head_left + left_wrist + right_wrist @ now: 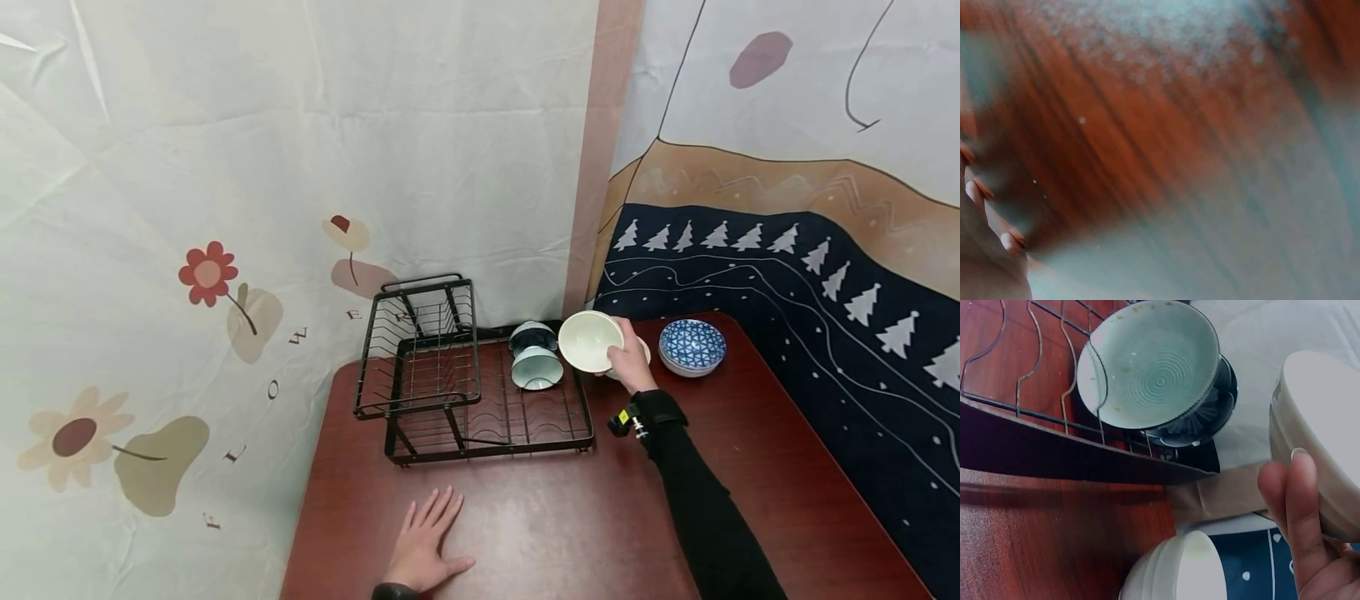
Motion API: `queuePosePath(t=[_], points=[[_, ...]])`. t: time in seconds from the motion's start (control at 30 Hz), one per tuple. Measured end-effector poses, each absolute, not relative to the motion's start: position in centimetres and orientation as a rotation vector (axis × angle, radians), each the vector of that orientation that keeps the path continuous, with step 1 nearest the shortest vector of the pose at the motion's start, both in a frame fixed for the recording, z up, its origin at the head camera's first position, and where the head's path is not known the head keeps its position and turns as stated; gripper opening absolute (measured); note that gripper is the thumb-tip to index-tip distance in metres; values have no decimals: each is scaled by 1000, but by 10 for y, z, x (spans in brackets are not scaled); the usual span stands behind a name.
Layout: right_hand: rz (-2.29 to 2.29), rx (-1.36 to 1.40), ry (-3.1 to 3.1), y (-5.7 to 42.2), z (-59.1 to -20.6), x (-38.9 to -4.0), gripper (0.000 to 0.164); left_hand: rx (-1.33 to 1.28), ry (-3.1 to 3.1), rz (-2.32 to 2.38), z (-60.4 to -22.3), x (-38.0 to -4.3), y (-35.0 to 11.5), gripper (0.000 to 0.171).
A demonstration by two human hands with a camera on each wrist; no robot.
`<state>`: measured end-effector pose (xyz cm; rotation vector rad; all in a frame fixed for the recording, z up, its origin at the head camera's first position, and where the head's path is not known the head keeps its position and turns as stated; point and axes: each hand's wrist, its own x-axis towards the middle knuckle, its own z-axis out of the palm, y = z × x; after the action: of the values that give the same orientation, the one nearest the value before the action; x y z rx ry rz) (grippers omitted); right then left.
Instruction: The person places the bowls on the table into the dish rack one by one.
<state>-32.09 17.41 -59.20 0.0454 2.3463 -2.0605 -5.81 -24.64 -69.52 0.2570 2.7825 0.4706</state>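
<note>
Fingers of the right hand [628,360] pinch a tilted cream ceramic bowl [590,341] beside the black wire dish rack [480,400]; a clip against the racked pale-green ribbed bowl [1147,365] could chip both. Left hand [426,546] lies flat and spread on the red-brown wooden table [570,533].

bowls [536,354] crowd rack's [480,433] right end, middle open

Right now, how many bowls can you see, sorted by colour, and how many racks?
Pale green bowls standing in the rack: 2, front one, back one
Cream bowls: 2, one in the right hand, one on the table beneath
Blue patterned bowls: 1 stack; count unclear
Black wire dish rack: 1
Total: 6
</note>
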Motion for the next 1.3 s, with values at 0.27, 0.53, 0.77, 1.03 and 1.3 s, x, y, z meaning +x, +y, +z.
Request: queuePosePath(t=[0.27, 0.53, 0.77, 1.03, 1.3], points=[[-1919, -155, 2473, 157, -591, -320, 71, 272, 2801, 468, -695, -58, -247, 105], [-1701, -440, 2692, 142, -593, -324, 70, 268, 2799, 459, -696, -59, -246, 104], [-1532, -793, 2817, 137, -614, -330, 69, 264, 2793, 455, -697, -58, -246, 105], [-1441, -974, 2842, 134, -654, -345, 78, 253, 2783, 467, -693, -59, -245, 105], [-1261, -859, 2864, 107, -599, -311, 67, 247, 2778, 484, -692, -58, -246, 105]])
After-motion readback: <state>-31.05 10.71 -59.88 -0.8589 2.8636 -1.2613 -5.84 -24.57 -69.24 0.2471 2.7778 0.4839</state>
